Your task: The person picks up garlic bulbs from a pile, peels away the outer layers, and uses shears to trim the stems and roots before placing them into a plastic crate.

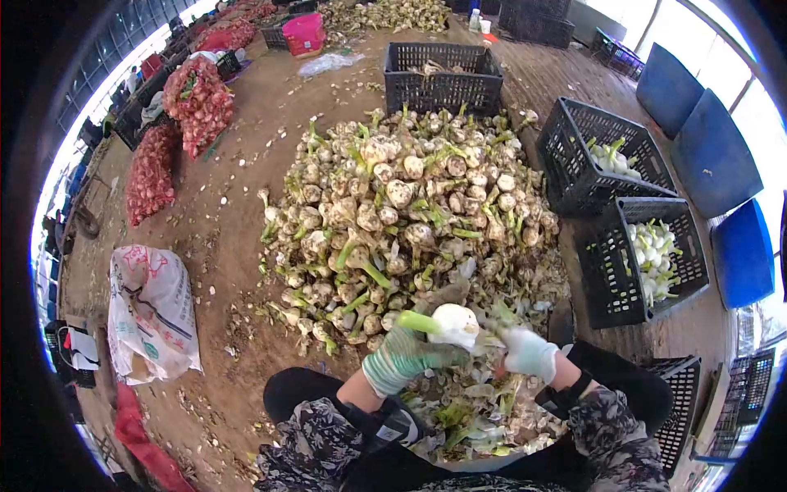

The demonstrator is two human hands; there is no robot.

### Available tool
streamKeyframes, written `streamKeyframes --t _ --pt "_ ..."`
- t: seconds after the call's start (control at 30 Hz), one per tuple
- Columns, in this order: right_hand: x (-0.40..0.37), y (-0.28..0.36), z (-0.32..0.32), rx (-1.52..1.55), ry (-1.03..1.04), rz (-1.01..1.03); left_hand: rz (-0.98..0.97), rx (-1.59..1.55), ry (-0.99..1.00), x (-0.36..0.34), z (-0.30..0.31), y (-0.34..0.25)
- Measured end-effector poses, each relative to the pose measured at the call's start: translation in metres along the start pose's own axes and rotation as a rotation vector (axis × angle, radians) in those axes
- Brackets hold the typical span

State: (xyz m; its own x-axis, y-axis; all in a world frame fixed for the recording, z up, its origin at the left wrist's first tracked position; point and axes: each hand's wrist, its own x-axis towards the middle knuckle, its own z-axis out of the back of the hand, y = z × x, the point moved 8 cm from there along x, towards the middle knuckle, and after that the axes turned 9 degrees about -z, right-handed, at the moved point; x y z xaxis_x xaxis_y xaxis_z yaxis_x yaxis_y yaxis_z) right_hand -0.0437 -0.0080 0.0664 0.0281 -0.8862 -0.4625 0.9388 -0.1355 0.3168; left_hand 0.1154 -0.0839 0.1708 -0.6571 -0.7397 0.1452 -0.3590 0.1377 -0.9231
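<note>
My left hand (pixel 406 359), in a green and white striped glove, is closed around a white garlic bulb (pixel 456 325) with a short green stem pointing left. Just right of the bulb is my right hand (pixel 526 353), also gloved; its fingers are bent towards the bulb's right side and blurred, so what they hold, if anything, cannot be made out. Beyond both hands lies a large heap of soil-stained garlic bulbs (pixel 402 197). Loose skins and cut leaves (pixel 459 410) lie below my hands, between my knees.
Black crates (pixel 443 86) stand behind the heap and at the right, where two hold peeled garlic (pixel 656 254). Blue panels (pixel 713 156) lean beyond them. At the left are red net sacks (pixel 197 102) and a white sack (pixel 152 316). A pink bucket (pixel 303 34) stands farther back.
</note>
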Motion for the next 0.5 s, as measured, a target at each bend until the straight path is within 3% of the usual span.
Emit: streamKeyframes --t 0.03,0.07,0.13,0.17,0.2,0.27,0.33,0.37,0.4,0.47,0.5 --pt "-0.005 0.008 0.027 0.262 -0.060 -0.004 0.065 -0.127 -0.018 -0.001 -0.004 0.001" --pt "-0.009 0.019 0.063 0.526 -0.121 -0.013 0.327 -0.001 0.025 -0.008 -0.002 0.017" --pt "-0.013 0.047 0.092 1.353 0.116 0.110 0.152 0.222 0.116 -0.002 -0.004 0.014" --pt "-0.011 0.062 0.095 1.461 0.157 0.025 0.154 0.223 0.121 -0.002 -0.007 0.014" --pt "-0.014 0.073 0.103 1.158 0.127 0.176 0.161 0.179 0.096 -0.001 -0.010 0.012" --pt "-0.004 0.068 0.088 1.077 0.082 0.143 0.162 0.139 0.073 -0.001 -0.010 0.010" --pt "-0.011 0.066 0.098 1.409 0.294 0.169 0.260 -0.076 0.010 -0.007 -0.008 0.018" --pt "-0.009 0.048 0.096 1.338 0.179 0.107 0.334 -0.172 0.012 -0.011 -0.008 0.026" --pt "-0.015 0.052 0.099 1.339 0.180 0.107 0.335 -0.172 0.010 -0.010 -0.008 0.027" --pt "-0.030 0.062 0.105 1.445 0.171 0.047 0.258 0.216 0.016 -0.004 -0.001 0.026" --pt "-0.028 0.065 0.103 1.372 0.046 0.086 0.147 0.216 -0.012 -0.002 -0.001 0.025"
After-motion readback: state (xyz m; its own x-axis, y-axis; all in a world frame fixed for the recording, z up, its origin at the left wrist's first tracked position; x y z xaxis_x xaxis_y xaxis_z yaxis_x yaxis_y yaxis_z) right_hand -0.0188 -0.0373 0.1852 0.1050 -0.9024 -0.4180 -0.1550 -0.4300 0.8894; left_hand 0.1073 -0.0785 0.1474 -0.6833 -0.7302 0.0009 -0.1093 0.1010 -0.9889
